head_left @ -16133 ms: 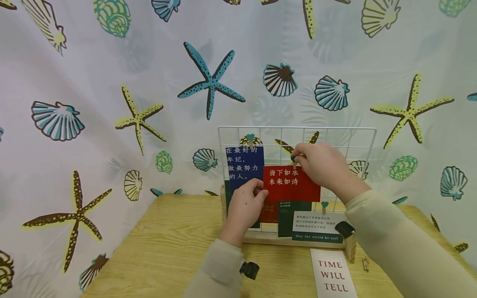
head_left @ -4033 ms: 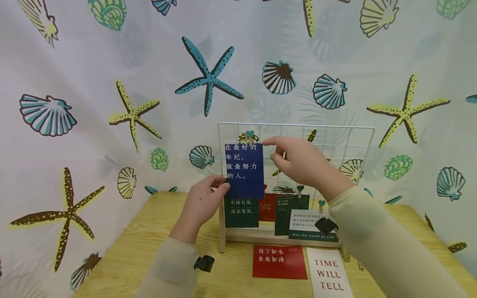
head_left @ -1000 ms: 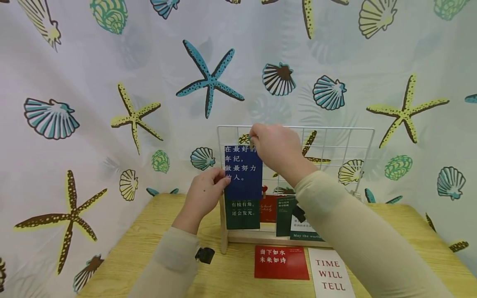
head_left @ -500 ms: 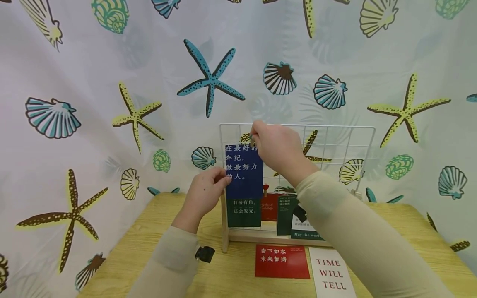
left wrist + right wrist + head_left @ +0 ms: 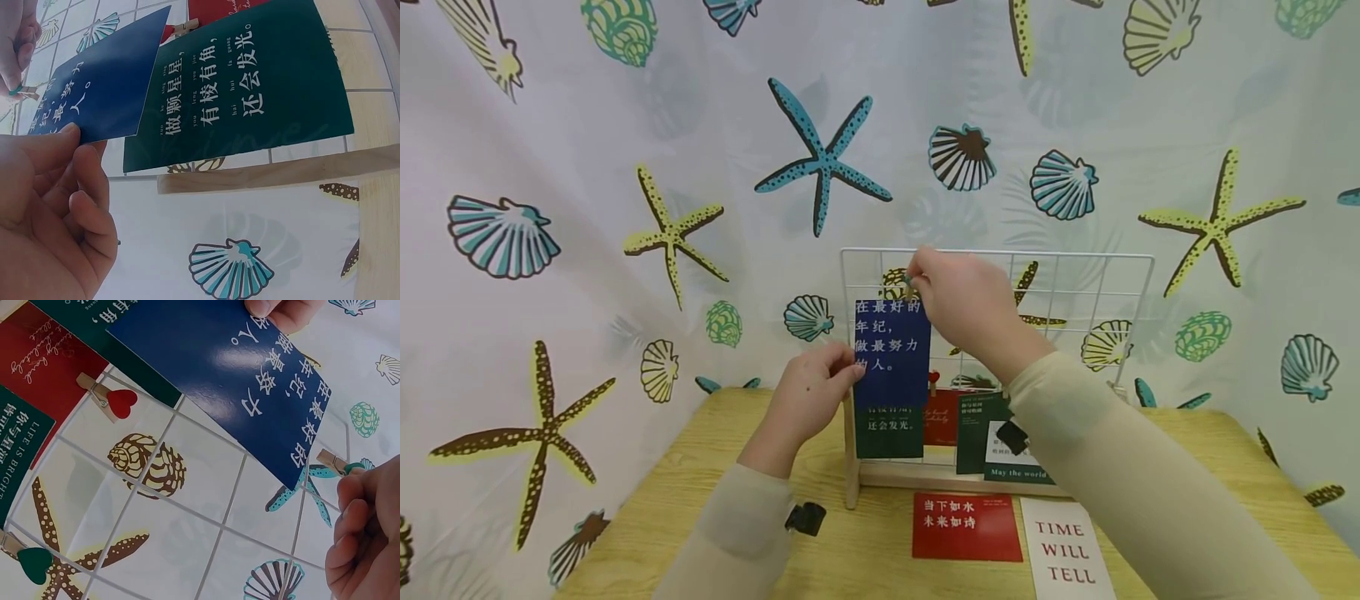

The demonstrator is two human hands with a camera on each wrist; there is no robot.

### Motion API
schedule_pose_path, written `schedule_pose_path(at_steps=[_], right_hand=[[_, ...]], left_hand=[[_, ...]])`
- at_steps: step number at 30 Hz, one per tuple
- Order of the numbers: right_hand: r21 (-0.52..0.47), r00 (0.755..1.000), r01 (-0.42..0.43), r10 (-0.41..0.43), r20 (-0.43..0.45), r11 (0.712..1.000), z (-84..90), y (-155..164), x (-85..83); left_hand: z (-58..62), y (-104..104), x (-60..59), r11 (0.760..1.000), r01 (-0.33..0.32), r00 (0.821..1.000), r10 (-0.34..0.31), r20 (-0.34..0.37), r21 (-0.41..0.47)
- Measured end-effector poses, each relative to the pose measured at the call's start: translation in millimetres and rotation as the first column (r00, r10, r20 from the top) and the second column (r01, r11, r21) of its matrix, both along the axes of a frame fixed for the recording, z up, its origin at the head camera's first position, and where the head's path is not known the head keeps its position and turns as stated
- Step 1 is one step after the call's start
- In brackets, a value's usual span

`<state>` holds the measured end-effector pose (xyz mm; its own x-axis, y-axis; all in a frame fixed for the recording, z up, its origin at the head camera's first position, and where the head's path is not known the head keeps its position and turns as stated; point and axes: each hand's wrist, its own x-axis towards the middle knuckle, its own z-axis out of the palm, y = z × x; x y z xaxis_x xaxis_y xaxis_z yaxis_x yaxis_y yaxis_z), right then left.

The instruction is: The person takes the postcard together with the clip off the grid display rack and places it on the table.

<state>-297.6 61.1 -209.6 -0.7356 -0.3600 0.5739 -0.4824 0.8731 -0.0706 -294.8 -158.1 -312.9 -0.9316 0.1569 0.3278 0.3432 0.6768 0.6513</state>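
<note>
Left hand (image 5: 808, 400) pinched the blue card (image 5: 892, 354) at its 9 o'clock edge against the white grid (image 5: 1112, 287), right hand (image 5: 958, 304) squeezing the clip (image 5: 340, 465) at 12 o'clock; best kept squeezed until the card slid free.

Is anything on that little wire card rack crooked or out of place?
Mostly tidy. The blue card is no longer clipped: its top edge sits just below the clip that the right hand pinches, while the left hand holds its lower corner. Two cards lie flat on the table.
</note>
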Motion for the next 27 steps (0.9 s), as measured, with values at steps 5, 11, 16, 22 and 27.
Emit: schedule_pose_path(at_steps=[5, 11, 16, 22, 27], right_hand=[[-0.024, 1.0, -0.009, 0.01, 0.006, 1.0, -3.9, 5.9, 3.6], [-0.025, 1.0, -0.024, 0.025, 0.017, 0.999, -9.7, 15.4, 5.5], [-0.03, 0.999, -0.038, 0.038, 0.016, 0.999, -17.4, 24.5, 6.9], [-0.032, 0.998, -0.044, 0.045, 0.033, 0.999, -24.8, 32.3, 11.2], [-0.039, 0.998, -0.049, 0.051, 0.04, 0.998, -28.3, 39.7, 15.7]], left_hand=[[-0.6, -1.2, 4.3, 1.0, 0.011, 1.0, -0.011, 0.007, -0.017], [-3.0, -3.9, 10.4, 0.999, 0.018, 1.0, -0.017, 0.01, -0.031], [-4.1, -4.9, 15.8, 0.999, 0.013, 1.0, -0.013, 0.0, -0.049], [-5.1, -5.1, 21.2, 0.999, 0.021, 1.0, -0.021, -0.003, -0.05], [-9.1, -5.0, 24.1, 0.998, 0.039, 0.999, -0.039, -0.003, -0.058]])
